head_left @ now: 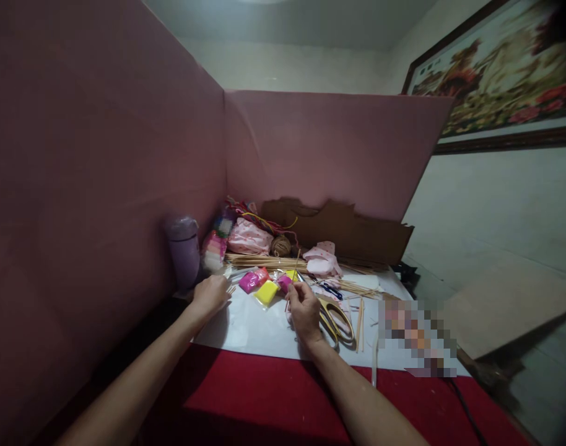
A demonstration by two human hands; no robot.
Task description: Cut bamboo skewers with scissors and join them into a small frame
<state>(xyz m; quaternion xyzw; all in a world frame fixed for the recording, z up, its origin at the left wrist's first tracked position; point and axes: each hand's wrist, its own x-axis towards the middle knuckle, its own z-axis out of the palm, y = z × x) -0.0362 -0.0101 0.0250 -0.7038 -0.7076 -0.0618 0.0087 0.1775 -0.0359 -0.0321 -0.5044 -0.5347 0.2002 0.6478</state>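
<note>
Over the white sheet [259,333] on the red cloth [246,384], pinches a thin stick [296,269] nearly upright between thumb and fingers of the right hand [305,311], just beside the gold-handled scissors [330,319]. Curls the left hand [212,293] closed near the purple lidded tumbler [184,254], with short stick ends [231,289] at its fingers; cannot tell if gripped. Shows between and just beyond the hands a yellow packet [267,292] and a magenta packet [249,282], with bundled sticks [264,262] and a ball of twine [281,246] farther back.
</note>
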